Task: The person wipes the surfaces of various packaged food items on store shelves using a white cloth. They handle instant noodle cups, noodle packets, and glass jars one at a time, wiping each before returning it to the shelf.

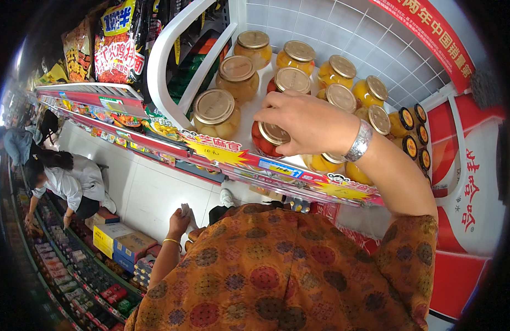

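My right hand [306, 122], with a silver bracelet at the wrist, reaches over the shelf from the right. Its fingers and thumb grip the gold lid of a glass jar of red fruit [264, 142] at the shelf's front edge. Another gold-lidded jar [293, 79] stands just behind the fingers, and a jar of pale fruit [215, 113] is to the left. Low at my left side, my left hand [179, 222] holds a crumpled greyish-white cloth or paper [189, 215]. A yellow bangle is on that wrist.
Several jars of yellow fruit [336, 72] and black-lidded jars [407, 120] crowd the shelf. A white side rail [155, 70] borders it at left; price tags [280, 169] line its front. A person [68, 182] bends over goods at far left, near stacked cartons [133, 244].
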Motion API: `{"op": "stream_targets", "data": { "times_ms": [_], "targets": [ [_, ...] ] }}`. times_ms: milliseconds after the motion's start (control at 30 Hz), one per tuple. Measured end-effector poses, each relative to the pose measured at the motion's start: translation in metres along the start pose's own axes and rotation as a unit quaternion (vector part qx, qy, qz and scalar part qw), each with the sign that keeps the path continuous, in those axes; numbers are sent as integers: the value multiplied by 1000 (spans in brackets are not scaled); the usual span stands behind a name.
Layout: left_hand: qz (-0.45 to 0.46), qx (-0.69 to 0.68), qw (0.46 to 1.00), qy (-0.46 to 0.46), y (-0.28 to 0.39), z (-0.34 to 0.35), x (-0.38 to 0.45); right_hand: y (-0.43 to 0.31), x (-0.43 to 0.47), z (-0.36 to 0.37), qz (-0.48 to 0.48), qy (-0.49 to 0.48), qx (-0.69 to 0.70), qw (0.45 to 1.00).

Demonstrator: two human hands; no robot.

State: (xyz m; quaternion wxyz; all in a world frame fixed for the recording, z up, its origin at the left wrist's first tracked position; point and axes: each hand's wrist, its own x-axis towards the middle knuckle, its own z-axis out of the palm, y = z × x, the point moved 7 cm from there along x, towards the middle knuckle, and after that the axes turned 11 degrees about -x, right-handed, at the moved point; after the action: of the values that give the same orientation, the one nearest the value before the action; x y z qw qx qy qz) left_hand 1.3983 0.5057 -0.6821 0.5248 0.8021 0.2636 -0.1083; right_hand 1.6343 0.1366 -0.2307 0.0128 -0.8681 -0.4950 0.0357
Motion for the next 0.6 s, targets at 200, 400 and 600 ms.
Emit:
{"op": "stream_targets", "data": {
  "times_ms": [200,400,600],
  "targets": [
    [-14,-3,1000,7,-26,-2,1,1,-3,-10,-26,65,24,997],
    [-8,-48,999,-8,-39,1,10,0,25,-44,-13,169,-24,985],
    [-17,-108,994,-8,-40,11,5,-17,83,-17,-49,78,-35,995]
  ]
}}
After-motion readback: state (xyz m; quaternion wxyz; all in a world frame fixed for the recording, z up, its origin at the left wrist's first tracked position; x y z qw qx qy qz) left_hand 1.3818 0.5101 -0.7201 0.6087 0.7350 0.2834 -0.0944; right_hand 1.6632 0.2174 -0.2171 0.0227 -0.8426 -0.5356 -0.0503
